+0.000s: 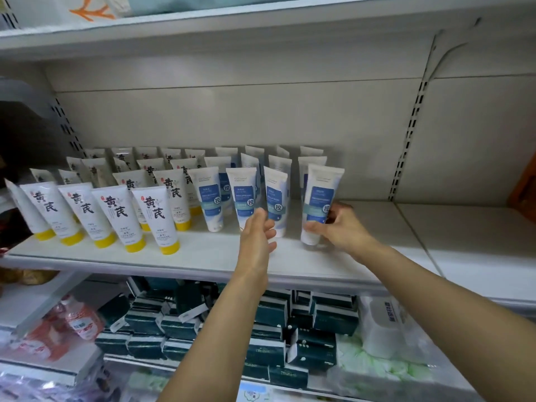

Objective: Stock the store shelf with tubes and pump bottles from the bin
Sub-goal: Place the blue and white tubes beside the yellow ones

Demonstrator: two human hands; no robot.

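Observation:
On the white middle shelf (203, 256) stand rows of white tubes with yellow caps (153, 219) at the left and white tubes with blue labels (210, 198) in the middle. My right hand (340, 227) grips the rightmost blue-label tube (319, 204) near its clear cap, upright on the shelf. My left hand (256, 236) reaches up in front of two front-row blue-label tubes (275, 198), fingers straight and holding nothing; whether it touches them I cannot tell. No bin or pump bottle is in view.
The shelf's right half (435, 227) is bare. Below lie stacked dark green boxes (269, 338), a wrapped paper roll pack (383, 323) and pink packets (81, 320). Another shelf edge (203, 21) runs overhead.

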